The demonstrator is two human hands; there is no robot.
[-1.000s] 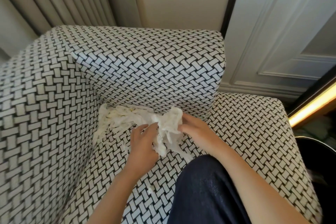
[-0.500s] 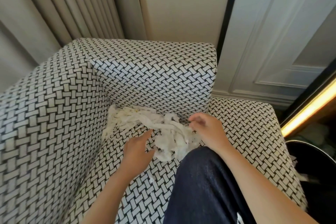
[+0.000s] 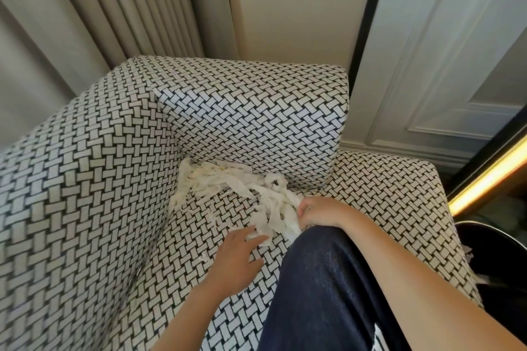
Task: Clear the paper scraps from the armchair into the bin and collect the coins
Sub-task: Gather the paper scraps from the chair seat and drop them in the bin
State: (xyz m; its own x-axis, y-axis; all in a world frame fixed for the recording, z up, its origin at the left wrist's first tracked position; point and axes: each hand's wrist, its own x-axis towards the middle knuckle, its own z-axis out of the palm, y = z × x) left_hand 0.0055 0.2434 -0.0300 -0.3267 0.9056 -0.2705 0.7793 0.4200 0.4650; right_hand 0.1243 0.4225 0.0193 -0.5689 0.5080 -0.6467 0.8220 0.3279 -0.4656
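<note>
A heap of white paper scraps lies in the back left corner of the armchair seat, which has a black-and-white woven pattern. My left hand rests flat on the seat with fingers spread, its fingertips touching the near end of the heap. My right hand is curled at the right end of the scraps, fingers closed on a bunch of them. A small shiny object, possibly a coin, shows in the crease at the left armrest. The black bin stands at the right edge.
My knee in dark trousers rests on the seat front. The chair back and left armrest enclose the corner. Curtains hang behind, a panelled wall to the right, with a lit strip beside the bin.
The lifted bunch of scraps has come back down onto the seat. My left hand let go and flattened out lower on the seat. The view has pulled back and tilted up.
</note>
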